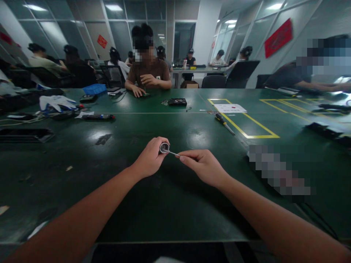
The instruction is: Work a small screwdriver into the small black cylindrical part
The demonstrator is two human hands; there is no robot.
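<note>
My left hand is closed around a small round cylinder with a pale metallic rim, its open end turned toward me. Most of the cylinder's body is hidden by the fingers. Between thumb and fingers, my right hand pinches a thin metal rod. The rod's far tip reaches into the cylinder's opening; the exact kind of tool cannot be made out. Both hands are held above the green table, near its middle.
A screwdriver lies beyond my right hand, near yellow tape and a paper sheet. White gloves, a blue basket and a black device are farther off. Across the table sits a person.
</note>
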